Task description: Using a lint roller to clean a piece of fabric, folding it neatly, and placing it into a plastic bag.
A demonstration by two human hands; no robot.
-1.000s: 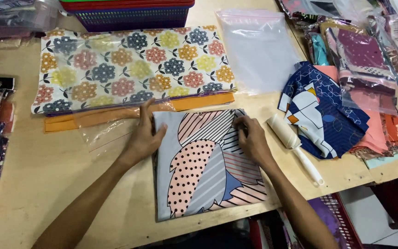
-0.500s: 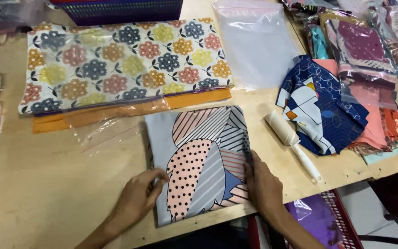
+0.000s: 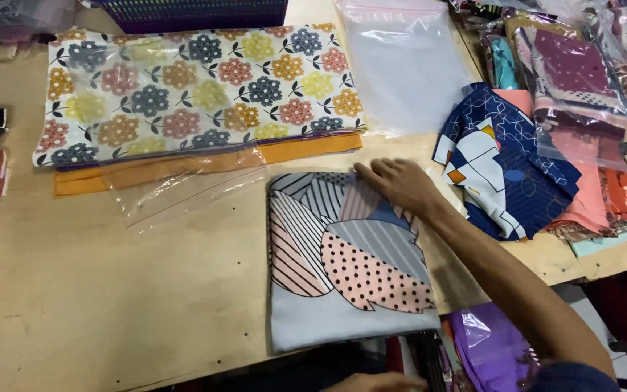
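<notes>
Resting flat, the right hand (image 3: pixel 400 187) presses the folded scarf's (image 3: pixel 350 268) far corner.

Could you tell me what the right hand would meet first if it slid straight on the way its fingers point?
The right hand points up-left across the folded grey scarf. Going on, it would probably first meet the orange cloth edge under the flowered fabric.

right hand (image 3: pixel 399 186): arm stretched forward, palm down, fingers flat | left hand (image 3: pixel 375 382): low at frame edge, mostly hidden
</notes>
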